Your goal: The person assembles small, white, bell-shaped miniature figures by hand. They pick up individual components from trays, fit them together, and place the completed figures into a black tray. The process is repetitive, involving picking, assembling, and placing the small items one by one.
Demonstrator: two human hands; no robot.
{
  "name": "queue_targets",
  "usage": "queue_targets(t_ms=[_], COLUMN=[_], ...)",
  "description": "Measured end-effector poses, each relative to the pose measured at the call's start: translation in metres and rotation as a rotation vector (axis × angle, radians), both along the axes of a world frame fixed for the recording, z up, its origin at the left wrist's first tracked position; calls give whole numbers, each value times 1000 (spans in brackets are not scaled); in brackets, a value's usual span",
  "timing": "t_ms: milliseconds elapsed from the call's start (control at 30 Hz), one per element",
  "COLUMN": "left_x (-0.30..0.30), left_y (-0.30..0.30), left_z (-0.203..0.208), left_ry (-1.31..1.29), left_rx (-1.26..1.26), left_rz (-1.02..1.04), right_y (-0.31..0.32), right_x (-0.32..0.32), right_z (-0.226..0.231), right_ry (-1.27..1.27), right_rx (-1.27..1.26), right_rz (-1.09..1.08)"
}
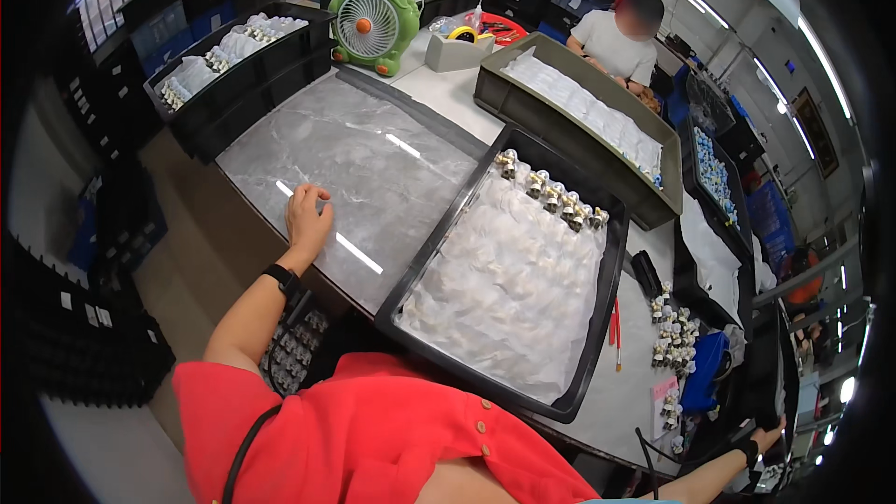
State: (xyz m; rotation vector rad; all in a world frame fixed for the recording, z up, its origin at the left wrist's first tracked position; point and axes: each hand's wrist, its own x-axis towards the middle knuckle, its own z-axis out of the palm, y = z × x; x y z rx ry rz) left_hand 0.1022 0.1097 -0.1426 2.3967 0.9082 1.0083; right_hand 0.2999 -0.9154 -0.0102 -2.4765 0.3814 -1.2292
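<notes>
My left hand [308, 217] rests on the grey marble-patterned mat [373, 154], its fingers loosely bent and nothing in them. Stretched far out to the right, my right hand [769, 436] grips the lower edge of a black tray [767, 364] that stands tilted at the picture's rim. Right in front of me lies another black tray [586, 355], lined with crumpled white sheeting [504, 289]. A row of small gold-and-white figurines [553, 196] stands along its far end.
A green fan [371, 23] and an olive bin [583, 121] stand at the back. Loose figurines [674, 336], a paintbrush [618, 336] and a blue object [707, 371] lie to the right. A black crate [243, 70] sits at left. Another person [616, 42] sits opposite.
</notes>
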Motion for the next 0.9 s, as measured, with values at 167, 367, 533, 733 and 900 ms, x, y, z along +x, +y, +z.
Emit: queue_targets(t_ms=[167,367,533,733,900], left_x=[1,15,36,-20,-89], left_y=[-2,-10,-85,-99,-52], left_z=[1,11,87,148,147], left_ry=[-15,-201,-375,-473,-464], left_rx=[37,-269,-978,-1655,-1262], left_rz=[-12,-87,-641,-1042,-651], right_y=[94,206,354,570,674], right_x=[-30,-43,-75,-76,-76], right_z=[20,59,74,87,50], right_ry=[-217,-213,-146,480,839], right_rx=[439,588,433,1594,1463], right_rz=[494,841,925,1288,1611])
